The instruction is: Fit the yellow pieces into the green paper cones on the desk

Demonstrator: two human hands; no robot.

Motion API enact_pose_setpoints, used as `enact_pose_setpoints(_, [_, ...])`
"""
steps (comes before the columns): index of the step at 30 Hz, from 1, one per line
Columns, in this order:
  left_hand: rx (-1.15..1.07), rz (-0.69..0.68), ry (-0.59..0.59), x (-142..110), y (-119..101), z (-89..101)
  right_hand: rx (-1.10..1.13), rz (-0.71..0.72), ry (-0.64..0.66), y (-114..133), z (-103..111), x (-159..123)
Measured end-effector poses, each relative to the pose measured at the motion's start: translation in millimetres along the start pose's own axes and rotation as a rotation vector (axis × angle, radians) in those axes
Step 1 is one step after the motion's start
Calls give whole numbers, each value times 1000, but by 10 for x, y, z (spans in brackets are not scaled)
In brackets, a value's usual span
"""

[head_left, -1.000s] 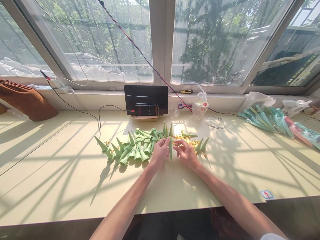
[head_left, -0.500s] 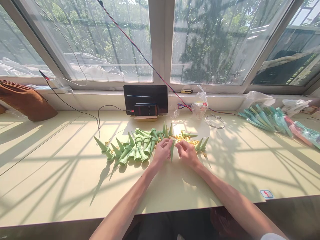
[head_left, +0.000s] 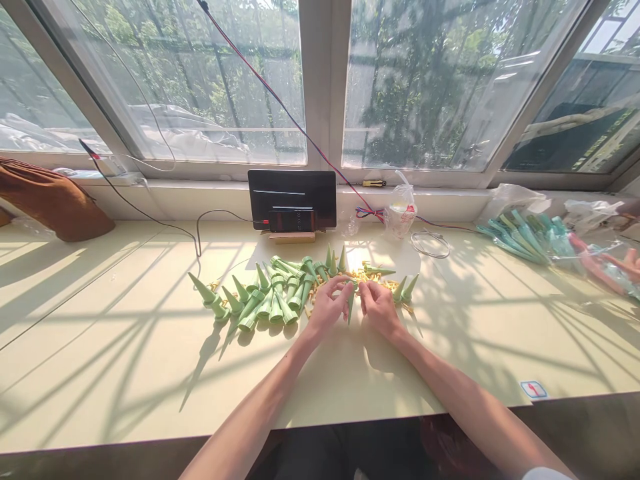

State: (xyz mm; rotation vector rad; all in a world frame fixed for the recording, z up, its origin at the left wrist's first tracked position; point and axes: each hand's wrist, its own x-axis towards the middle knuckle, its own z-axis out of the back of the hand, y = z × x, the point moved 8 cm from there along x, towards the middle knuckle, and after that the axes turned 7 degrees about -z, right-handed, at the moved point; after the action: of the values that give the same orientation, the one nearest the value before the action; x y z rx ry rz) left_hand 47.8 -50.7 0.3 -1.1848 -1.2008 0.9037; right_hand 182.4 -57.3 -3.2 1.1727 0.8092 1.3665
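My left hand [head_left: 329,305] closes its fingers on the top of a green plastic plant watering spike [head_left: 351,311], which hangs point down. Close beside it, my right hand [head_left: 379,307] is pinched at the spike's upper end; whatever lies between its fingertips is too small to make out. To the left of my hands lies a pile of green spikes [head_left: 275,303], some standing point up and others on their sides. Small yellow-orange pieces [head_left: 390,285] are scattered just behind my hands, and a pair of green spikes [head_left: 409,288] stands to the right.
A black tablet [head_left: 293,187] with a phone [head_left: 291,221] before it leans near the window. A plastic-wrapped cup [head_left: 400,212] and a coiled cable [head_left: 430,245] are right of it. Bagged teal pieces [head_left: 520,233] lie far right, with what looks like another person's fingers [head_left: 631,262] at the edge.
Both hands have shifted slightly right with the spike, and my left fingers now reach over its top. At the far right, the bagged pieces have moved and finger-like shapes have appeared.
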Motion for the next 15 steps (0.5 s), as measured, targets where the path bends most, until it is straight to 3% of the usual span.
enact_pose_setpoints(15, [57,-45,53,-11,18,-44,0,-1,-42,-53,25,21])
